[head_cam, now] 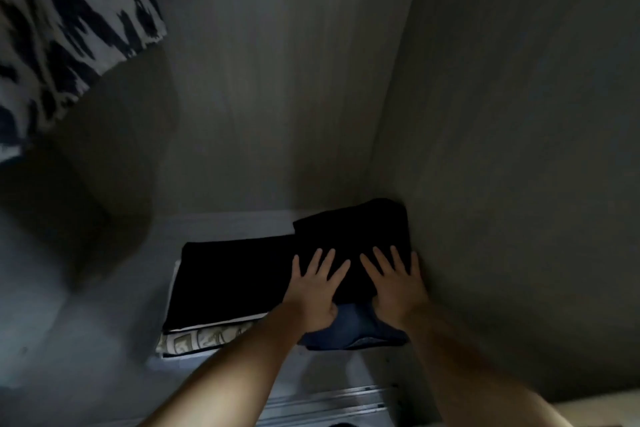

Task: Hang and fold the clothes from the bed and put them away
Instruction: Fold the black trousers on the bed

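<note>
Both hands, left (pixel 313 291) and right (pixel 393 284), press flat-fingered on the black folded garment (pixel 353 232) (atop jeans (pixel 356 329)); push evenly, squaring it into the corner.

A folded black garment (pixel 353 236) lies flat atop a folded blue garment (pixel 356 331) in the wardrobe's right corner.

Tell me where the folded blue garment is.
Head view, lower centre-right: the blue garment lies under the black folded garment, by the wardrobe's right wall.
</note>
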Action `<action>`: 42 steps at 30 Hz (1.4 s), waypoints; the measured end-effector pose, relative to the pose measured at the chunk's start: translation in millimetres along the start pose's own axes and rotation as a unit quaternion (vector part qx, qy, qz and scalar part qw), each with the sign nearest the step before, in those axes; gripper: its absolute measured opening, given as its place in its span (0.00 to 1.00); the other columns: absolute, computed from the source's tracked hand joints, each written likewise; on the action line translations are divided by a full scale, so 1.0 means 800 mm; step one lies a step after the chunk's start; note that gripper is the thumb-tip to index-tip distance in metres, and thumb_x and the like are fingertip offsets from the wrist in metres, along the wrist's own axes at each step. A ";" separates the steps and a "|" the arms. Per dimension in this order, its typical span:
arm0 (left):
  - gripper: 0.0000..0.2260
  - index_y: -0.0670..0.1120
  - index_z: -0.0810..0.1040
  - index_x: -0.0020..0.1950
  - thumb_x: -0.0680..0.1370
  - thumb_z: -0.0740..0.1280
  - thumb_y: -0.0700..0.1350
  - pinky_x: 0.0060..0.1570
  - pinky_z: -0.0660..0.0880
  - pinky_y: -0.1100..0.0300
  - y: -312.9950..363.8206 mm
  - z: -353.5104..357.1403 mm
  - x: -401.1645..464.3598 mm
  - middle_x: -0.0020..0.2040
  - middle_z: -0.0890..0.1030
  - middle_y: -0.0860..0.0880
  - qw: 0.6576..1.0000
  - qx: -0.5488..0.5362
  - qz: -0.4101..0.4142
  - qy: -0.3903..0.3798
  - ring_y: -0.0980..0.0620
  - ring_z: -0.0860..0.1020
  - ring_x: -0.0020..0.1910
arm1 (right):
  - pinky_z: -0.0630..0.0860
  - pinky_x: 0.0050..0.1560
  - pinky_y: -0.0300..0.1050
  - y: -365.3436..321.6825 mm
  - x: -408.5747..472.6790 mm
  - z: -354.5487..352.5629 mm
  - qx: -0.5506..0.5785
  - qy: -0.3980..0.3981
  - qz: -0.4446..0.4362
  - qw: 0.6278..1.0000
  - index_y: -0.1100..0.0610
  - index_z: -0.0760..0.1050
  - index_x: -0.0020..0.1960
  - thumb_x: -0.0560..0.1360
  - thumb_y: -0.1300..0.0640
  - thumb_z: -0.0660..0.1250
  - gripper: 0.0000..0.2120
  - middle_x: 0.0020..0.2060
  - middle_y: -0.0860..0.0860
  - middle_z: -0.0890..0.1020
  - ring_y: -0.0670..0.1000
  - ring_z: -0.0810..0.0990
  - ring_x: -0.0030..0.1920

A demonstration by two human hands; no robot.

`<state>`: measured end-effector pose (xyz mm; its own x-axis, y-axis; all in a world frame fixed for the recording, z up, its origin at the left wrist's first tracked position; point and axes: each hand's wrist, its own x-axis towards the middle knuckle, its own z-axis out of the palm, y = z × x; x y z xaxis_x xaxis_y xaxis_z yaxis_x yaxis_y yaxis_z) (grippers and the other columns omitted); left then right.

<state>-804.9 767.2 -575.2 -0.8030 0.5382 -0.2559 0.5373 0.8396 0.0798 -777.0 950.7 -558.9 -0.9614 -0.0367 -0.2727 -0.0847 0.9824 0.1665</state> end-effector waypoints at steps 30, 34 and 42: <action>0.30 0.51 0.49 0.78 0.79 0.57 0.52 0.66 0.62 0.47 0.060 -0.641 -0.269 0.74 0.61 0.45 0.990 0.008 -0.039 0.137 0.45 0.62 0.72 | 0.75 0.56 0.53 0.043 -0.272 -0.632 0.094 0.150 0.018 0.984 0.53 0.57 0.75 0.81 0.48 0.55 0.25 0.68 0.55 0.67 0.57 0.69 0.65; 0.29 0.51 0.53 0.78 0.79 0.59 0.52 0.65 0.63 0.50 0.076 -0.662 -0.294 0.72 0.64 0.45 0.987 0.007 -0.009 0.157 0.45 0.65 0.69 | 0.74 0.55 0.52 0.039 -0.322 -0.635 0.094 0.143 0.006 0.985 0.53 0.59 0.75 0.81 0.49 0.55 0.23 0.68 0.54 0.67 0.56 0.69 0.66; 0.20 0.48 0.65 0.70 0.78 0.59 0.50 0.55 0.70 0.50 0.140 -0.666 -0.364 0.64 0.71 0.46 0.973 0.012 0.126 0.193 0.44 0.70 0.63 | 0.71 0.40 0.48 0.030 -0.452 -0.608 0.086 0.196 0.097 0.972 0.53 0.68 0.67 0.80 0.50 0.55 0.17 0.60 0.54 0.72 0.58 0.76 0.57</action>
<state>-648.2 743.7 21.3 -0.6791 0.7185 0.1506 0.7322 0.6777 0.0686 -558.3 898.3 4.6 -0.9837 0.1188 0.1353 0.1211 0.9926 0.0089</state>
